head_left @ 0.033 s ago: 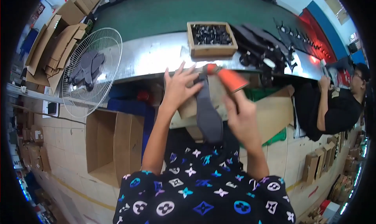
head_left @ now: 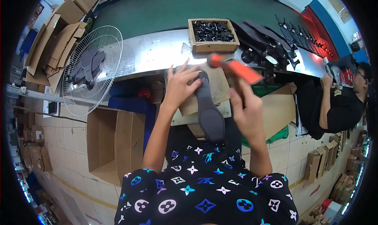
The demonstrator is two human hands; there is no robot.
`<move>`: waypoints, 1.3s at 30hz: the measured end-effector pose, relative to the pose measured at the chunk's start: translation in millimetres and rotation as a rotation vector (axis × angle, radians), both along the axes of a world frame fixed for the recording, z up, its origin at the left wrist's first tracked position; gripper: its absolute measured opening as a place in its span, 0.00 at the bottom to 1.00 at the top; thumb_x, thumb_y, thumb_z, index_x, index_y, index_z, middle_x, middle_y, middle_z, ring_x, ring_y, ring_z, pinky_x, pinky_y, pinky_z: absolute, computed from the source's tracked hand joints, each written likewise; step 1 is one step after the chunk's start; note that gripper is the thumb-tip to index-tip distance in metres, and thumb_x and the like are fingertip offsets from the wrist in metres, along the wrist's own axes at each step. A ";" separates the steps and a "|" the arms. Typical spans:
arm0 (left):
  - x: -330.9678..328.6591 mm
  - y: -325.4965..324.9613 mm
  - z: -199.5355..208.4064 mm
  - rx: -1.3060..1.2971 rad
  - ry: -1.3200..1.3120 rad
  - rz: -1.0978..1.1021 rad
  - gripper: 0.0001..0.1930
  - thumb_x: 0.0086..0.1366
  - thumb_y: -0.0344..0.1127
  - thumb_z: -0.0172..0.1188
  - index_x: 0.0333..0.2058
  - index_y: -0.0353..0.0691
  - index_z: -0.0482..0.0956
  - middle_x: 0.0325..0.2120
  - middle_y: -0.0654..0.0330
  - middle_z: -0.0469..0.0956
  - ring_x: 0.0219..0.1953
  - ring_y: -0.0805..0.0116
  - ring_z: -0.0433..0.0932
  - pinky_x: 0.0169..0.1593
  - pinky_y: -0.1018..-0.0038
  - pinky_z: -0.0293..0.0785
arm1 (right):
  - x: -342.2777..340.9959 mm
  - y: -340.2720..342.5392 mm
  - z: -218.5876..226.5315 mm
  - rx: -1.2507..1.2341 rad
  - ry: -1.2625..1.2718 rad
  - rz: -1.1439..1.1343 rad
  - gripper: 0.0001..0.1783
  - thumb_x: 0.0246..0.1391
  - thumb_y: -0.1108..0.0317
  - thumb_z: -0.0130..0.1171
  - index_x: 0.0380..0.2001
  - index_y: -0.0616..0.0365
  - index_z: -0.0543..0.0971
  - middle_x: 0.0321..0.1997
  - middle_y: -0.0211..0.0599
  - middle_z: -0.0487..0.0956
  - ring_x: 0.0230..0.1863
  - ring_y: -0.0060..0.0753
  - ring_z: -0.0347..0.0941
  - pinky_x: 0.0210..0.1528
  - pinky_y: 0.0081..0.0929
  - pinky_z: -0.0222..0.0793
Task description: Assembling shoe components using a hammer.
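A dark grey shoe insole (head_left: 210, 120) lies lengthwise in front of me, its narrow end over a worn brown block (head_left: 217, 85). My left hand (head_left: 181, 85) holds that narrow end, thumb and fingertips on it, with the other fingers spread. Whatever small piece may be under the fingertips is hidden. Beside it, my right hand (head_left: 249, 113) is closed round the handle of a hammer with an orange head (head_left: 242, 70). The hammer's dark round end hangs over the block, just right of the insole's tip. Hand and hammer are slightly blurred.
A wooden box (head_left: 214, 48) of small black pieces stands on the metal bench edge (head_left: 151, 54). Dark insoles and straps (head_left: 260, 40) lie to its right. More insoles show behind a fan guard (head_left: 114, 73) at left. An open carton (head_left: 102, 142) stands below; a co-worker (head_left: 338, 103) sits at right.
The hammer has swung a little up and to the right, away from the insole's tip. My left hand and the insole stay almost where they were.
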State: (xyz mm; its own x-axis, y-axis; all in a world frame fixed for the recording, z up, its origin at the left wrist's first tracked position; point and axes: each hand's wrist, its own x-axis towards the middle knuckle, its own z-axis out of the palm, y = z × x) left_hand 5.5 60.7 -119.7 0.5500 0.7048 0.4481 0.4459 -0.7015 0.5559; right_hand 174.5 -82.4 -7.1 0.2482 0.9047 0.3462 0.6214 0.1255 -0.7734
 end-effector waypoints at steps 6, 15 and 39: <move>-20.5 -62.5 57.3 -0.546 -0.250 -0.290 0.09 0.63 0.33 0.64 0.37 0.33 0.82 0.29 0.54 0.81 0.34 0.65 0.83 0.36 0.74 0.73 | 26.0 32.8 -34.1 0.198 -0.308 0.078 0.25 0.59 0.72 0.59 0.59 0.62 0.70 0.43 0.51 0.78 0.36 0.54 0.79 0.33 0.39 0.74; -38.4 -121.8 103.6 -1.331 -0.577 -0.339 0.10 0.69 0.34 0.59 0.39 0.31 0.83 0.35 0.60 0.81 0.40 0.75 0.78 0.45 0.78 0.72 | 26.0 27.8 -27.1 0.015 -0.524 0.506 0.24 0.58 0.64 0.61 0.57 0.58 0.76 0.48 0.42 0.79 0.49 0.41 0.75 0.50 0.34 0.67; -33.3 -119.4 121.2 -1.131 -0.455 -0.978 0.12 0.68 0.39 0.62 0.41 0.35 0.85 0.30 0.56 0.81 0.33 0.65 0.80 0.37 0.71 0.72 | 22.2 11.2 41.4 0.236 0.093 1.309 0.20 0.57 0.59 0.64 0.28 0.71 0.79 0.25 0.41 0.74 0.20 0.36 0.65 0.20 0.30 0.59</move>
State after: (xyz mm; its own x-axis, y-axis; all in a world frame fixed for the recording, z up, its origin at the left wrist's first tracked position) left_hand -27.8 -58.7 1.5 0.9493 0.2410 0.2018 -0.2621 0.2527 0.9314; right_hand 196.8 -71.2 34.3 -0.7209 0.4139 0.5559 -0.1124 0.7216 -0.6831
